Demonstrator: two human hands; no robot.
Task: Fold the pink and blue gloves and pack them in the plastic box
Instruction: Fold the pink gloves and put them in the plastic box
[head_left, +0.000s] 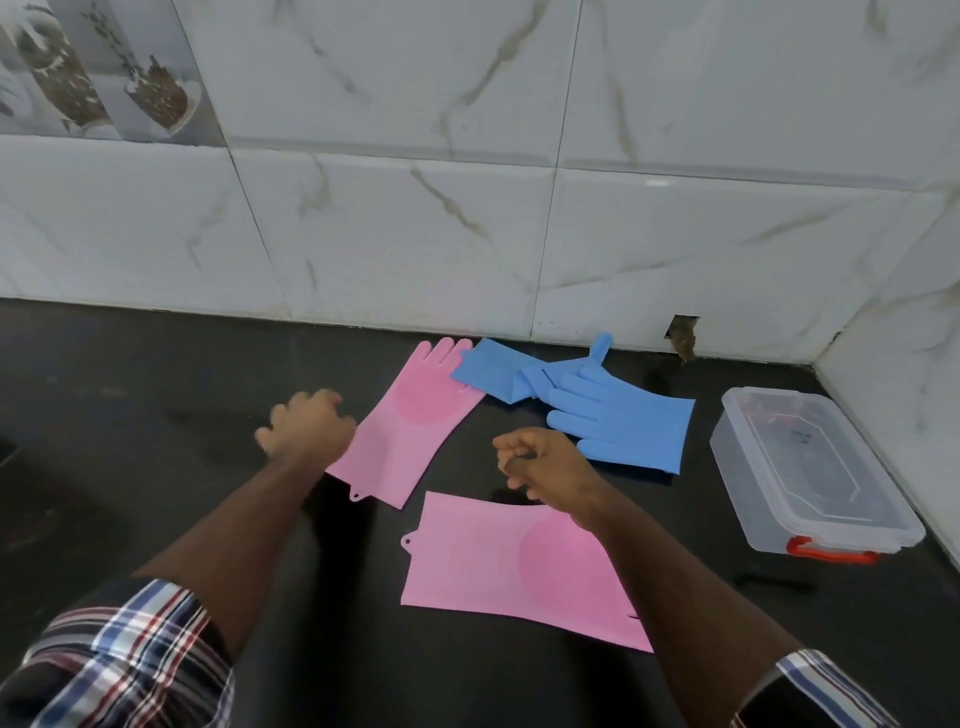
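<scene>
Two pink gloves lie flat on the black counter: the far pink glove (410, 421) points its fingers at the wall, and the near pink glove (498, 566) lies crosswise, partly under my right forearm. Behind them, one blue glove (498, 376) is crumpled across the far pink glove's fingertips, and the other blue glove (628, 421) lies flat. The clear plastic box (810, 473) stands at the right with its lid on. My left hand (306, 428), blurred and loosely curled, hovers at the far pink glove's left edge. My right hand (545, 462) is curled above the near pink glove and holds nothing.
A white marble-tiled wall (467, 234) runs behind the gloves and turns a corner at the right, close behind the box. The box has a red handle (831, 553) at its near end. A small hole (684, 338) breaks the tile base.
</scene>
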